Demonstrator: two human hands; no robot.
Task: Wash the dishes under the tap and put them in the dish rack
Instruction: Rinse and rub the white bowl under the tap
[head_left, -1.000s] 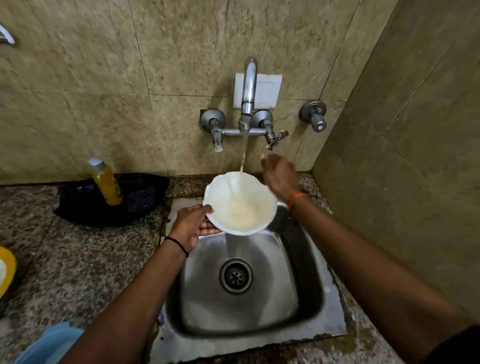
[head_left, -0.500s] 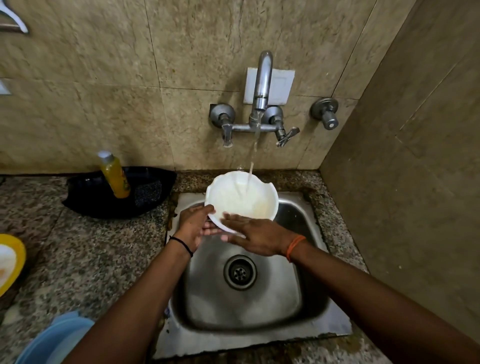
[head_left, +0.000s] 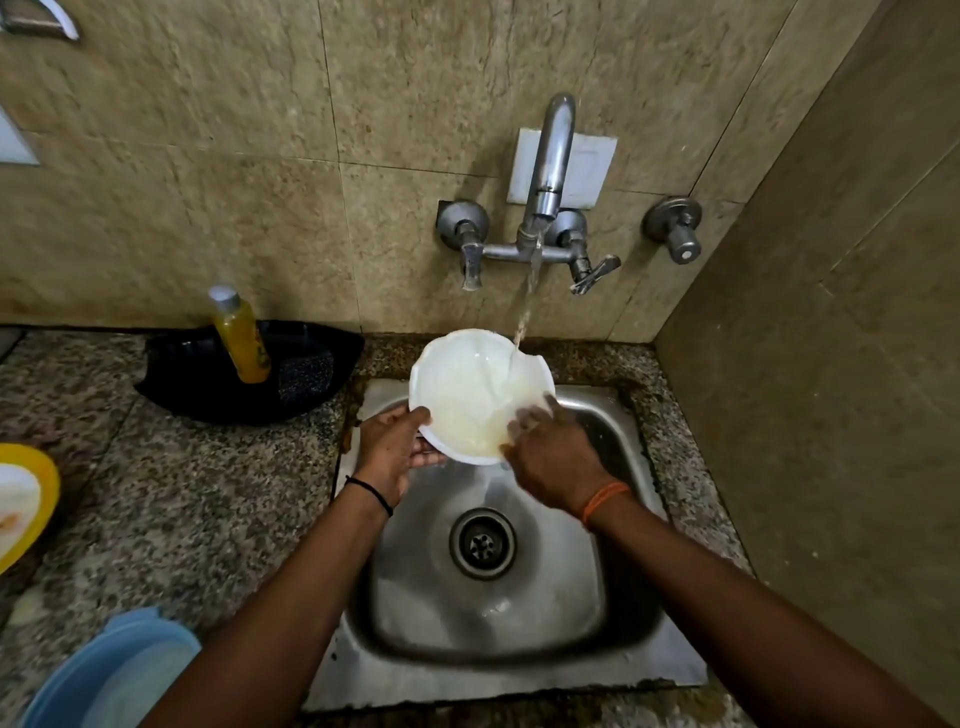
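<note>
A white bowl (head_left: 462, 387) with a wavy rim is held tilted over the steel sink (head_left: 628, 613), under water running from the wall tap (head_left: 550, 171). My left hand (head_left: 392, 452) grips the bowl's near-left rim, thumb on top and fingers beneath. My right hand (head_left: 550, 457) lies on the bowl's right side, its fingers spread inside the wet bowl. Milky water pools in the bowl. No dish rack is in view.
A yellow soap bottle (head_left: 240, 335) stands in a black tray (head_left: 176, 374) with a scrub pad (head_left: 305, 375) on the granite counter. A yellow-rimmed plate (head_left: 36, 473) lies at the left edge, a blue tub (head_left: 104, 675) at the bottom left. A tiled wall rises close on the right.
My right hand left the tap handle, passed under the bowl and now rubs inside it. The bowl shifted slightly left under the stream. My left hand kept its grip.
</note>
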